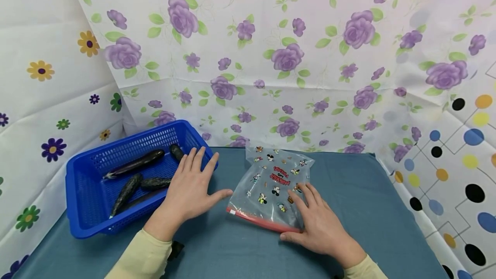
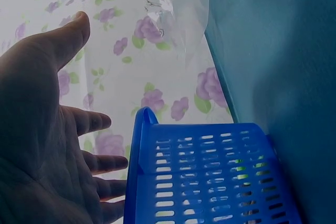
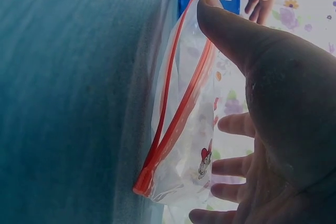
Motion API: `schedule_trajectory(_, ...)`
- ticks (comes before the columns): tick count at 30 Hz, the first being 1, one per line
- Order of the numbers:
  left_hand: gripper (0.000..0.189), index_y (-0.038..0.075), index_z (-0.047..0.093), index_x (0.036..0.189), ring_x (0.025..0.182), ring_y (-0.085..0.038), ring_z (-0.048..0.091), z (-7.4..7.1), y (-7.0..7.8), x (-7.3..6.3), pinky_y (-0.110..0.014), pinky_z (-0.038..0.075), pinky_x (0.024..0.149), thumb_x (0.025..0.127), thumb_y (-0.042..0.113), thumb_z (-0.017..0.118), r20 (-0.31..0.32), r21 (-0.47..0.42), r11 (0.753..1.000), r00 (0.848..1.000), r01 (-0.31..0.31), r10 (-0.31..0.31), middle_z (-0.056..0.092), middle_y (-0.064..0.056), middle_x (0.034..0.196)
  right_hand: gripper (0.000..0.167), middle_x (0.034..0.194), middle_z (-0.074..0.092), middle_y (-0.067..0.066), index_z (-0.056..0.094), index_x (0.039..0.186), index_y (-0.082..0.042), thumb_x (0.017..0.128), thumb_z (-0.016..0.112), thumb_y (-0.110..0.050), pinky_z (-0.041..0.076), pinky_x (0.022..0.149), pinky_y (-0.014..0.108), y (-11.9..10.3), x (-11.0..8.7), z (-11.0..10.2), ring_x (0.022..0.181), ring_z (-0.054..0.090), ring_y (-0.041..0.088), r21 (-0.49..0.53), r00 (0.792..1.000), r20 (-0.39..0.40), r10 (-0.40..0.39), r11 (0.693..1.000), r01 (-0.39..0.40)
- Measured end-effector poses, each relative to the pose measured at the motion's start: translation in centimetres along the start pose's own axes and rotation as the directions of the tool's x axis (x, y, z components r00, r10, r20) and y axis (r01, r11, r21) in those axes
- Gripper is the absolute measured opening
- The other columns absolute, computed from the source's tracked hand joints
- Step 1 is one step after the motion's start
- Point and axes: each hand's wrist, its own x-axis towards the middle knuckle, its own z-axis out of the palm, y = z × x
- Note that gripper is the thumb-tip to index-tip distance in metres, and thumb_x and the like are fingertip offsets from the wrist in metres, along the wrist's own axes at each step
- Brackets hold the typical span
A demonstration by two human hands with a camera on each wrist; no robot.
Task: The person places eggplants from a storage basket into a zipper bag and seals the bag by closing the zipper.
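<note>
Well, your left hand (image 1: 192, 190) and right hand (image 1: 319, 224) are spread | clear, printed plastic bag (image 1: 263, 186) should be light, floppy, slippery | best pinch its long red plastic zip strip (image 1: 266, 224)

Basket (image 1: 91, 197), bag (image 1: 255, 193) on seemingly cloth-covered table (image 1: 356, 201)

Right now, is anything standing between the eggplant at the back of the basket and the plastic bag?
Yes: beside the eggplant, another dark vegetable, partly hidden; then the side of the blue basket facing the plastic bag. The left hand overlaps that side in the head view.
</note>
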Motion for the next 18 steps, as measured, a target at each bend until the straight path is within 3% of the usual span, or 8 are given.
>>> schedule_trajectory(18, 0.112, 0.014, 0.030, 0.178, 0.167, -0.053, 0.014, -1.8, -2.2, 0.1, -0.069, 0.012, 0.134, 0.097, 0.081, 0.067, 0.033, -0.051, 0.994, 0.995, 0.093, -0.091, 0.020, -0.030, 0.180, 0.118, 0.179, 0.029, 0.022, 0.042, 0.173, -0.021, 0.082, 0.081, -0.085, 0.044, 0.115, 0.076, 0.0, 0.0, 0.2, 0.166, 0.022, 0.049, -0.007, 1.000, 0.008, 0.007, 1.000, -0.007)
